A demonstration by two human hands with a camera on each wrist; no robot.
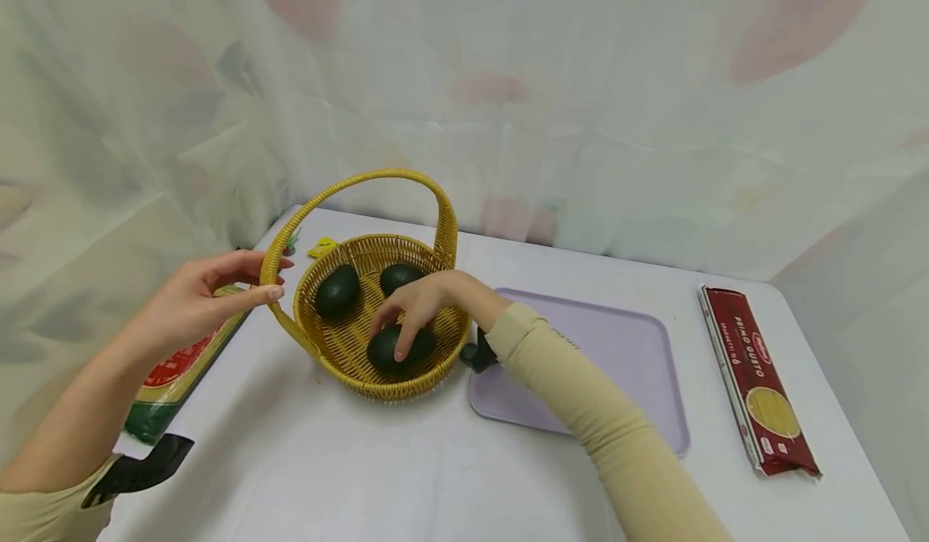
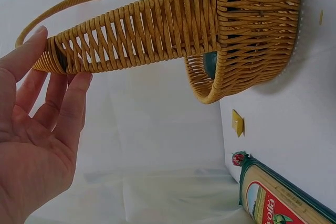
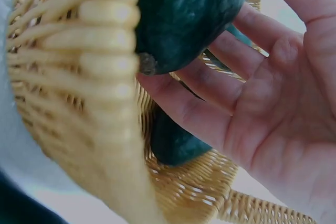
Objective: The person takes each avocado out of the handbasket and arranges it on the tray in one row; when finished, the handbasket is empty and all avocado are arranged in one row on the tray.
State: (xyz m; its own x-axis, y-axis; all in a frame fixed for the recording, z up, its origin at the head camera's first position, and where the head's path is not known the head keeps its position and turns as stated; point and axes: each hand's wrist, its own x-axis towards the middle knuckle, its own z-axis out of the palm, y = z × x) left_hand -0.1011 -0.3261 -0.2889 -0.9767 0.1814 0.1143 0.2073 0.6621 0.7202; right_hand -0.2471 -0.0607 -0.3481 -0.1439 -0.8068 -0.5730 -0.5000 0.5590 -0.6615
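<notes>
Thumb and fingers of the left hand pinch the arched yellow wicker handle; the right hand, half curled, grips a dark green, egg-shaped avocado inside the round yellow wicker basket, left of frame centre. Looks like a fingertip hold, so that smooth skin could slip, and a handle tug might tip the basket. Fruit's glossy, faintly dimpled, with a brown stem nub.

Golden basket, dark green avocados, lilac tray, red spaghetti packet
</notes>
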